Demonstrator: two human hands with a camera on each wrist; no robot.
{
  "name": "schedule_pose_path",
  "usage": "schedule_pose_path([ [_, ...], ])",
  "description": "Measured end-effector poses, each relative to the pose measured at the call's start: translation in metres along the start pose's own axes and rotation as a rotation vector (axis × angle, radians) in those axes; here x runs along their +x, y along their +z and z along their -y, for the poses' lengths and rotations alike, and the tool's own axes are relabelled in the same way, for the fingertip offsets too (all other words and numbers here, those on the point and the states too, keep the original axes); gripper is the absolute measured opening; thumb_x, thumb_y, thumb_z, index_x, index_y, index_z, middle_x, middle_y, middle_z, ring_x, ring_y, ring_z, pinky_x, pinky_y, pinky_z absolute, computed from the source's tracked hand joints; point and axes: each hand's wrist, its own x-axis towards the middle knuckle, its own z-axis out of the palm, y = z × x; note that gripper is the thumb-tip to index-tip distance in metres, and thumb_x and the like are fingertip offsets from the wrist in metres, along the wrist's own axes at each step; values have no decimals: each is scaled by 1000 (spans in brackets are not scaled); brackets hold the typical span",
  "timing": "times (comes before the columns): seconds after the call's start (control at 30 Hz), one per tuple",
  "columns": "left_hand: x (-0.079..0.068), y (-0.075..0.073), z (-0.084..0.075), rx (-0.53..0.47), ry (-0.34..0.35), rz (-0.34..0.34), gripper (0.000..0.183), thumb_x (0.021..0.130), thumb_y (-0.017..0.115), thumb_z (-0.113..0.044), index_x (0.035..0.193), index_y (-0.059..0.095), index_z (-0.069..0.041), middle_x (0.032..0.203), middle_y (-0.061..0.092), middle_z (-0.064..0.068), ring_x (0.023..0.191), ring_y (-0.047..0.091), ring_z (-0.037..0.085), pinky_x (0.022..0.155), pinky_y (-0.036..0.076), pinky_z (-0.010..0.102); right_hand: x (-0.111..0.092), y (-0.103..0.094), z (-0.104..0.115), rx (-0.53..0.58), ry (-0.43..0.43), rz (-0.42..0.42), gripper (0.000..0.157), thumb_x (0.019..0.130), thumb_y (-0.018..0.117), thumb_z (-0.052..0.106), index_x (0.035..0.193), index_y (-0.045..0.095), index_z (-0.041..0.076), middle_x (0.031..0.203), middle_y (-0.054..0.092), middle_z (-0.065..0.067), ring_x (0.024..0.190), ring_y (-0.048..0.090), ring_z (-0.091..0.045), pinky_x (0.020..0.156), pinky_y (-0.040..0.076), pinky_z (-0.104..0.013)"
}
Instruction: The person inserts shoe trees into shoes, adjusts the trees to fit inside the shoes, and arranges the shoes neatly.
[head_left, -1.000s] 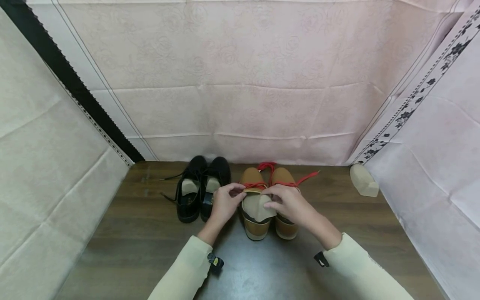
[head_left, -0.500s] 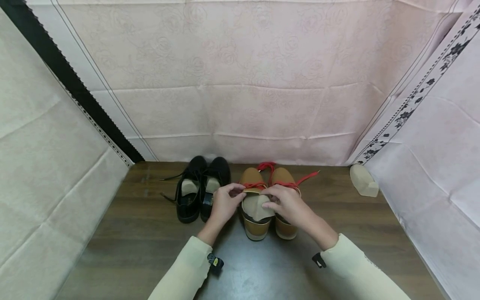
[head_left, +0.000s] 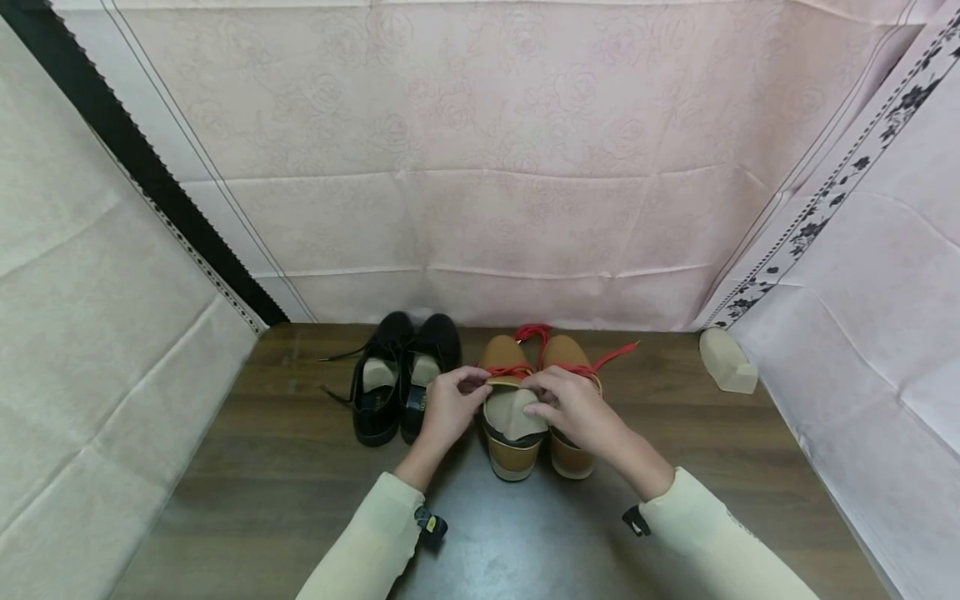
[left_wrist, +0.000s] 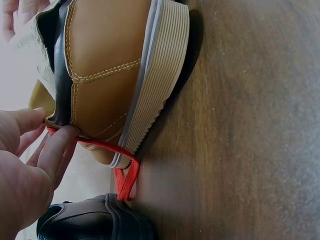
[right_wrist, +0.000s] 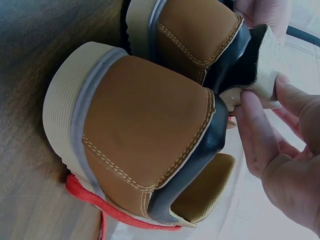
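Observation:
Two tan shoes with red laces stand side by side, toes away from me. Over the left tan shoe (head_left: 512, 460), my left hand (head_left: 448, 407) pinches the edge of its opening beside the laces, as the left wrist view shows. A beige moulded shoe insert (head_left: 513, 413) sits in that opening, its rear part sticking up out of it. My right hand (head_left: 583, 410) pinches the insert's right edge between thumb and fingers, seen close in the right wrist view. The right tan shoe (right_wrist: 145, 115) stands below this hand. The insert's front end is hidden inside the shoe.
A pair of black lace-up shoes (head_left: 377, 417) with pale inserts inside stands left of the tan pair. Another beige insert (head_left: 729, 363) lies at the far right edge of the wooden surface (head_left: 300, 500). Pale cloth walls (head_left: 480, 225) rise behind and at both sides.
My right hand has shifted slightly left, and the insert sits a little further within the left tan shoe's outline. The left hand and the shoes keep their places.

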Motion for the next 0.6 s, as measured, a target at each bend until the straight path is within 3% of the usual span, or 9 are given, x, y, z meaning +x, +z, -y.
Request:
schedule_pose_path([
  [0.33, 0, 0, -1, -13, -4, 4, 10, 91, 80, -12, 100, 80, -15, 96, 77, 3, 83, 72, 14, 63, 60, 25, -1, 5, 0, -1, 25, 2, 33, 89, 81, 23, 120, 73, 13, 105, 67, 2, 91, 68, -13, 76, 59, -27],
  [0.6, 0, -1, 0, -7, 0, 4, 10, 91, 80, -12, 100, 80, -15, 96, 77, 3, 83, 72, 14, 63, 60, 25, -1, 12, -3, 3, 10, -50, 31, 88, 82, 21, 117, 73, 11, 102, 66, 0, 88, 69, -13, 75, 59, -26],
])
